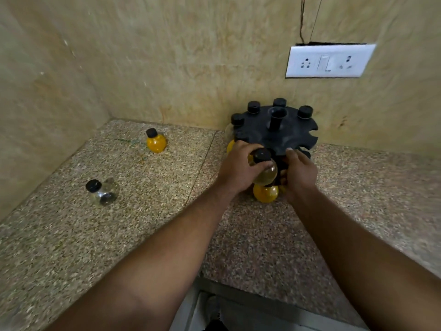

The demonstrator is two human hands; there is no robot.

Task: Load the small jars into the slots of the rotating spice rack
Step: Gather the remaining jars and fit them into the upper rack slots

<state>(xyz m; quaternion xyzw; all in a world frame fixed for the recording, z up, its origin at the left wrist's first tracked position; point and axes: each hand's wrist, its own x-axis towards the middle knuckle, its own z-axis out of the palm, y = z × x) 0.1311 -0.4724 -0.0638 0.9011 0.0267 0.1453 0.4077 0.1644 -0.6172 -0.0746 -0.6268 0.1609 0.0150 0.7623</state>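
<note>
Rack (274, 134) as landmark: black rotating spice rack, standing on the speckled stone worktop (119, 235) against the back wall, four black-capped jars seated in its far slots, open notches along its right edge. Left hand (238, 170) is wrapped around a clear jar (266, 172) by neck and shoulder, black cap up, held at the rack's near rim just short of a slot. Right hand (299, 174) is curled against the rack's near edge, apparently steadying it; its grip is partly hidden. A yellow-filled jar (265, 193) sits directly below the held one, in the rack's lower tier as far as I can tell. Left of the rack, well apart, a second yellow jar (156, 142) stands upright; farther left a clear jar with dark contents (102, 193) lies tilted. Jars look small, rigid, round-bellied and smooth, likely light but slippery and breakable if glass; the narrow neck under the cap seems the surest hold. No labels, brands or readable writing anywhere.
</note>
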